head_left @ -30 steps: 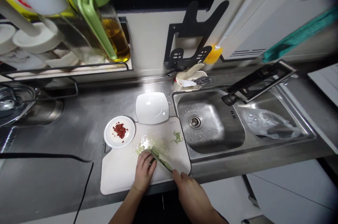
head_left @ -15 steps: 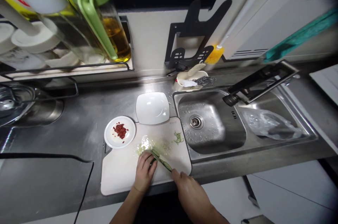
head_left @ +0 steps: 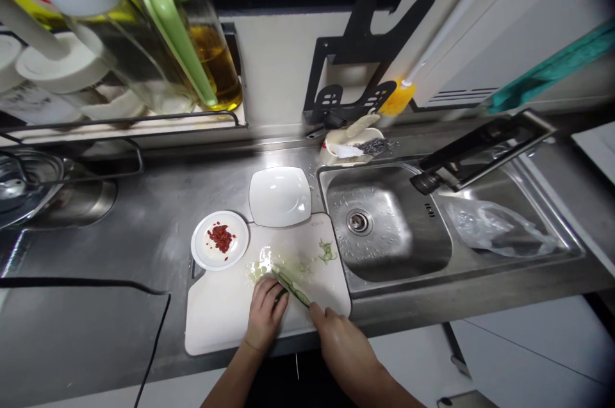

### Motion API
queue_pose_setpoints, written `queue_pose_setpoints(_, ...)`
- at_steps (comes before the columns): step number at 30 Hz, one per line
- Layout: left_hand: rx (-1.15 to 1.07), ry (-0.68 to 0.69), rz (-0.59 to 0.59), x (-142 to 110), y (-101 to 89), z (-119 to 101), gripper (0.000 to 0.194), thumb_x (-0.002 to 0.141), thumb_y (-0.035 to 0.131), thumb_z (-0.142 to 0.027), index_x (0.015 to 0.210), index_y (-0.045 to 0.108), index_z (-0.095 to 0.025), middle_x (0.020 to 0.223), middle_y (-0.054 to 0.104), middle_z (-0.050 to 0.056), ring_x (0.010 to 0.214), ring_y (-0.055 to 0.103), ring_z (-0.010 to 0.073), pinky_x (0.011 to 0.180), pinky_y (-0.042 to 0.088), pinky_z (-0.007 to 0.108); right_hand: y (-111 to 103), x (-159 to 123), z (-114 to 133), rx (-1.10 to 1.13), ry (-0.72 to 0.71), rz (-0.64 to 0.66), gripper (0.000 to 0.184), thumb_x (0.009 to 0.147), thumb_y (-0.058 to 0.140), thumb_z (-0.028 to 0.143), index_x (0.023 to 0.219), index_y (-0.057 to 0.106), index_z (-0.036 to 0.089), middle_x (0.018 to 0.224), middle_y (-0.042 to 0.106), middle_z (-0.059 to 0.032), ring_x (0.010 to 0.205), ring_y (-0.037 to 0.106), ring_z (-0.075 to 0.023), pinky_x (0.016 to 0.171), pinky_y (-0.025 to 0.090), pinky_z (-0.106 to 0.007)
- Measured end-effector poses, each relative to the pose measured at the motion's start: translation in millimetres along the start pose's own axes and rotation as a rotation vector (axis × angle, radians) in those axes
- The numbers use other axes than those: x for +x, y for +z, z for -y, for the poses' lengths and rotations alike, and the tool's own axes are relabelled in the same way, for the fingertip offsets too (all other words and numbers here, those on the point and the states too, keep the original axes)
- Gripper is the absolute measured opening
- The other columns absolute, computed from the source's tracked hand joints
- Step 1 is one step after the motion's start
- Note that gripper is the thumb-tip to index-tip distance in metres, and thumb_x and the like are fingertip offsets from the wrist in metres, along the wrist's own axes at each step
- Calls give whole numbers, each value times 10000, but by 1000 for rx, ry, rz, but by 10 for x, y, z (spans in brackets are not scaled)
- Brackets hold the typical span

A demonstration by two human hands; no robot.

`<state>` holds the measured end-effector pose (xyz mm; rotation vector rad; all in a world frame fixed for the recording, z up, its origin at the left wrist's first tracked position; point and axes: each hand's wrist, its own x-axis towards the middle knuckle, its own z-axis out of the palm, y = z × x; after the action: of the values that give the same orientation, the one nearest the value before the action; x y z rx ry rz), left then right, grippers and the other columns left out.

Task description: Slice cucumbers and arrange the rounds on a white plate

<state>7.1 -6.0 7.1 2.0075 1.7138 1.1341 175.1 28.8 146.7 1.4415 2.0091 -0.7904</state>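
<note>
1. The steel bench [head_left: 144, 203] carries the work, with the sink [head_left: 408, 248] set in it to the right.
2. The cutting board [head_left: 216, 318] lies flat near the bench's front edge.
3. The white square plate [head_left: 280, 196] sits at the board's far edge.
4. The round plate [head_left: 196, 248] holds red pieces [head_left: 221, 238], already portioned out.
5. The right hand [head_left: 343, 344] is closed around the handle of the knife [head_left: 289, 291].
6. The left hand [head_left: 265, 305] has its fingers curled in, pinning a dark-green cucumber piece [head_left: 282, 293] against the board beside the blade; this looks uncut, its length mostly hidden.
7. Some slices [head_left: 301, 296] are cut, lying along the blade.
8. Thin green strips [head_left: 327, 252] and pale bits [head_left: 259, 271] lie farther off on the board.
</note>
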Motion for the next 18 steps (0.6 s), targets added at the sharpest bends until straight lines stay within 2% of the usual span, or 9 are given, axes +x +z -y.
queue_pose_setpoints(18,-44,-19,6,-1,5,4,186,840,574,-167,1022,608,-176,1025,632,81,1029,579,199,928,498,409,52,214,92,-16,-10,-27,401,871,298,4,1113,559,190,880,689,-85,781,679,-179,623,452,-207)
